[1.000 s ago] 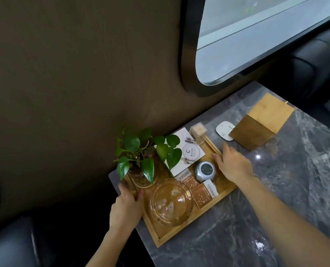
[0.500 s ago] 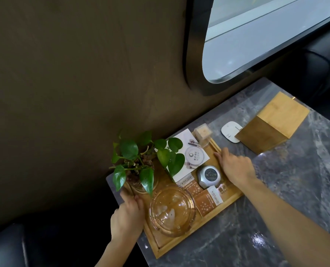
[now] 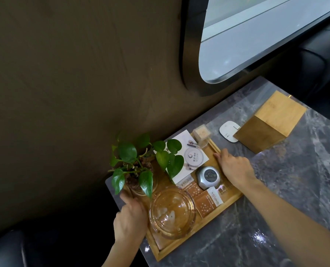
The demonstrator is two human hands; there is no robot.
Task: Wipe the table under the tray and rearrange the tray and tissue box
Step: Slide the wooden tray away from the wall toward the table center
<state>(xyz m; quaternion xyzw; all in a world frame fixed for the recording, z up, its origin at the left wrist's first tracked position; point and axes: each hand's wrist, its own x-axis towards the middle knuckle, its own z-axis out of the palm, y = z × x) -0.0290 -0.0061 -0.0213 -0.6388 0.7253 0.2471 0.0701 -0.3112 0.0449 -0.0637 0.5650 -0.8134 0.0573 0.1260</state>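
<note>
A wooden tray (image 3: 230, 202) lies on the grey marble table (image 3: 276, 199), close to the wall. It carries a potted plant (image 3: 141, 166), a glass ashtray (image 3: 172, 211), a silver round device (image 3: 208, 177), a white card (image 3: 191, 155), brown packets (image 3: 206, 201) and a small clear box (image 3: 201, 134). My left hand (image 3: 130, 220) grips the tray's near-left end beside the ashtray. My right hand (image 3: 235, 168) holds the tray's far-right end. The wooden tissue box (image 3: 270, 122) stands on the table just beyond the tray, apart from both hands.
A white flat pad (image 3: 227, 131) lies between the tray and the tissue box. The brown wall (image 3: 83, 93) and a window (image 3: 256, 35) border the table at the back. A dark seat (image 3: 324, 64) sits past the far end; the table's left edge drops off beside my left hand.
Both hands have stayed on the tray's two ends. My view has shifted slightly. The tray keeps about the same gap to the tissue box.
</note>
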